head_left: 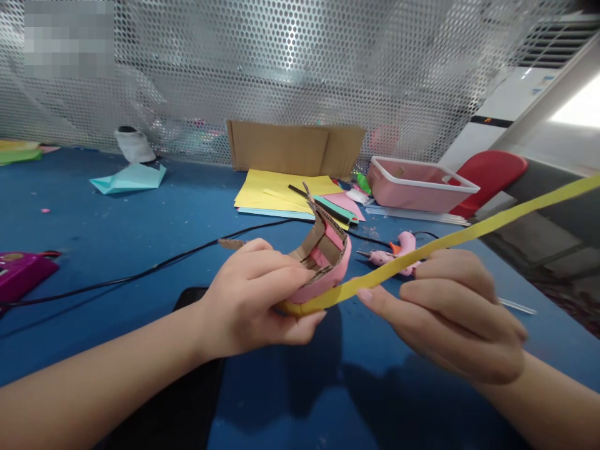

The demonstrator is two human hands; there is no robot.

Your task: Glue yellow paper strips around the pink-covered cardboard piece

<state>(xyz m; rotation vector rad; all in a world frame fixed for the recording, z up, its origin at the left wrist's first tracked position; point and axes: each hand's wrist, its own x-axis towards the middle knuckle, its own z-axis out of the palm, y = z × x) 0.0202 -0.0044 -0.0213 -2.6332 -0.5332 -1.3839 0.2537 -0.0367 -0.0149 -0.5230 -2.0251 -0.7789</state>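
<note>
My left hand point(257, 297) is closed around a bent piece of corrugated cardboard point(328, 250) with pink paper on its outer side. Its fingers also pin one end of a long yellow paper strip point(389, 272) against the underside of the cardboard. From there the strip slants up and out past the right edge of view. My right hand point(459, 306) is closed, fingers curled, with one fingertip against the strip close to the cardboard. A pink glue gun point(387, 257) lies on the table behind the strip. How firmly the right fingers grip is partly hidden.
On the blue table point(117, 225) lie yellow sheets point(253, 187), a folded light-blue paper point(131, 179), a black cable point(173, 257) and a dark flat object point(187, 400) under my left forearm. A pink basket point(412, 187) and cardboard panel point(290, 149) stand behind. A purple device point(23, 275) sits left.
</note>
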